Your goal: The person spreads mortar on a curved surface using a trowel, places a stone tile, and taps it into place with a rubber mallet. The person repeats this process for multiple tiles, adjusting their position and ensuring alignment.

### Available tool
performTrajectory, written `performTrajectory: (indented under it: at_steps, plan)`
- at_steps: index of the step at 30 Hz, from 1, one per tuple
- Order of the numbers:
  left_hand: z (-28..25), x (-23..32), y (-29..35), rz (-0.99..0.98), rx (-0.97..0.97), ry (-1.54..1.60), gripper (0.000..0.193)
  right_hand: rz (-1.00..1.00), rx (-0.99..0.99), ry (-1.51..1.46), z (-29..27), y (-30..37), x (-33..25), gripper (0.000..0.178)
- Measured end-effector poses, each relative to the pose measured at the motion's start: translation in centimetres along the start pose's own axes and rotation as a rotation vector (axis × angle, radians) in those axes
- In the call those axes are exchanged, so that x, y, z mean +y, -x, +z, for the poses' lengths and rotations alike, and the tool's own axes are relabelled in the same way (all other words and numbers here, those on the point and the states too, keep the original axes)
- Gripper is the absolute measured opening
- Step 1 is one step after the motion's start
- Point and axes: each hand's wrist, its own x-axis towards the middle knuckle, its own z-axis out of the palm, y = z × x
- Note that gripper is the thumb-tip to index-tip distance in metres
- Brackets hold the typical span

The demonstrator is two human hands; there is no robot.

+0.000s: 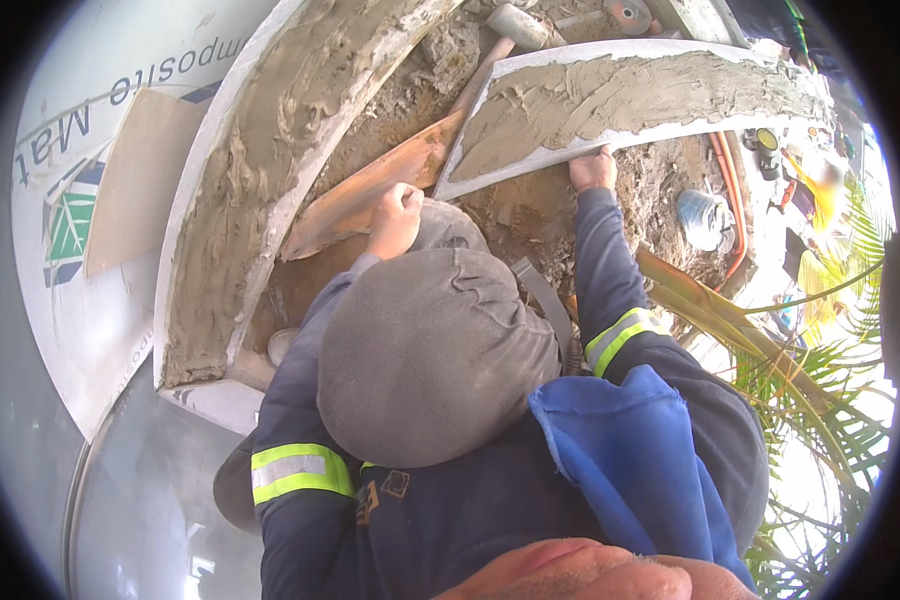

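My right hand (595, 170) is closed on the lower edge of a slab (530, 175) with white sides. Rough grey-brown mortar (630, 95) covers its upper face. My left hand (397, 215) is curled with thumb and fingers together, beside a wooden board (370, 185); what it holds, if anything, is hidden. The board slants over the soil, one end against the slab's left end. At my left curves a second white-edged piece (202, 190), its top also coated in mortar. My bent knee in grey cloth (430, 350) hides the ground between my arms.
A mallet (520, 28) lies beyond the board, near a tool with a round disc (630, 15). At right are a clear plastic container (705, 220), orange tubes (732, 200) and palm leaves (820, 370). A person in yellow (827, 205) is farther off. A printed panel (80, 200) stands left.
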Motion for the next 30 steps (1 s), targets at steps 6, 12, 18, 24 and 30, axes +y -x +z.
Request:
performTrajectory:
  at_steps: [6, 12, 18, 24, 30]
  plan:
    - [2.4, -0.4, -1.0, 0.291, 0.150, -0.117, 0.023, 0.023, 0.002, 0.016, 0.6, -1.4, -0.3, 0.053]
    - [4.5, 0.9, -0.8, 0.144, 0.026, -0.406, 0.029, -0.006, 0.200, 0.059, 1.6, -2.5, -1.1, 0.044]
    - [4.6, 1.8, -0.1, 0.145, -0.022, -0.565, 0.029, -0.080, 0.233, 0.093, 2.4, -2.2, -2.0, 0.044]
    - [4.8, 1.0, -1.8, 0.058, -0.098, -0.396, 0.038, -0.154, 0.204, 0.240, 3.0, -0.9, -3.7, 0.040]
    - [4.7, 1.0, -3.5, -0.018, -0.126, -0.301, 0.050, -0.179, 0.296, 0.254, 3.6, -0.3, -3.9, 0.039]
